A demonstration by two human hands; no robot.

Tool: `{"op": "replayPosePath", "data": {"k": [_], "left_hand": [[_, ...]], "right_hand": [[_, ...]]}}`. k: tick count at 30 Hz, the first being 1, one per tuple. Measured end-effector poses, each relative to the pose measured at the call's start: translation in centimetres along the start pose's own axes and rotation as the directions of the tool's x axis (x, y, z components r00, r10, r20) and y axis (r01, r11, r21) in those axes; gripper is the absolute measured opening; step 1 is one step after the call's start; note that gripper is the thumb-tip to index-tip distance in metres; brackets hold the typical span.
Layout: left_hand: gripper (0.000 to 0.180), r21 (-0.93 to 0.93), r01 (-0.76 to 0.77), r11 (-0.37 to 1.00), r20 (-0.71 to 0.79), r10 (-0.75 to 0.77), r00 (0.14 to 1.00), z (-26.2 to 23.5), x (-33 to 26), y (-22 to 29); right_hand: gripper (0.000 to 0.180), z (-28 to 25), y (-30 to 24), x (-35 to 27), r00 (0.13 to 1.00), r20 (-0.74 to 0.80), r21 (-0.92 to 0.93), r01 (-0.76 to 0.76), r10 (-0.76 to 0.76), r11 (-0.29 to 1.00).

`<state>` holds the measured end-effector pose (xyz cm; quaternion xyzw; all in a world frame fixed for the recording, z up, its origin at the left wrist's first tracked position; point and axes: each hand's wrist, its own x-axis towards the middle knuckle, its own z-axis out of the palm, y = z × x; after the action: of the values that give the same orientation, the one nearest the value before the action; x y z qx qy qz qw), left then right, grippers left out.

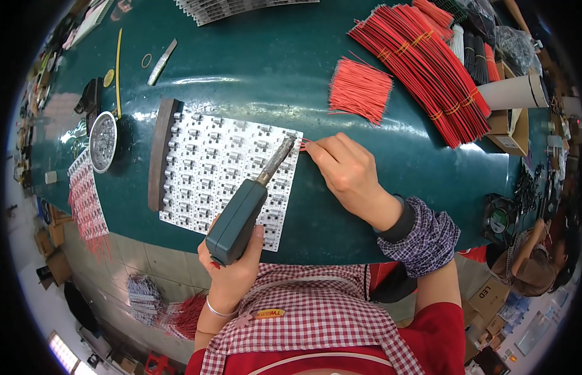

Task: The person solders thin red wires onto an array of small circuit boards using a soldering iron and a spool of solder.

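My left hand (235, 265) is wrapped round the dark green body of a soldering gun (238, 222). Its metal tip reaches the upper right corner of a white circuit board panel (219, 169) carrying rows of small components. My right hand (347, 172) pinches a short red wire (305, 145) at the panel's right edge, close to the soldering tip. The wire's far end lies at the board; whether it is joined there is too small to tell. Along the panel's left side rests a dark bar (161, 156).
Cut red wires (361, 89) lie in a pile beyond my right hand, beside long tied red wire bundles (422, 69). On the left stand a round metal bowl (103, 142) and a wired board strip (88, 194) hanging over the table edge. A small fan (498, 217) sits far right, near another person (531, 259).
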<state>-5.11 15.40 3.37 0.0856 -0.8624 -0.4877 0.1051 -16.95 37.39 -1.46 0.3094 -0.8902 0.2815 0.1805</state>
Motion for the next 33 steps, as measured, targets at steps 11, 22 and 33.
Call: {"op": "replayPosePath", "data": {"k": [11, 22, 33], "left_hand": [[0.024, -0.080, 0.099, 0.992, 0.063, -0.094, 0.994, -0.3, 0.5, 0.9], [0.022, -0.015, 0.037, 0.999, 0.076, -0.036, 0.996, -0.3, 0.5, 1.0], [0.021, -0.152, 0.089, 0.984, 0.052, -0.082, 0.995, 0.0, 0.6, 0.8]], "right_hand": [[0.028, 0.2, -0.1, 0.1, 1.000, -0.023, 0.009, -0.009, 0.009, 1.000], [0.028, -0.3, -0.4, 0.3, 0.999, 0.054, -0.085, -0.004, 0.009, 0.996], [0.024, 0.5, 0.2, 0.0, 0.999, -0.036, -0.023, -0.003, 0.003, 1.000]]}}
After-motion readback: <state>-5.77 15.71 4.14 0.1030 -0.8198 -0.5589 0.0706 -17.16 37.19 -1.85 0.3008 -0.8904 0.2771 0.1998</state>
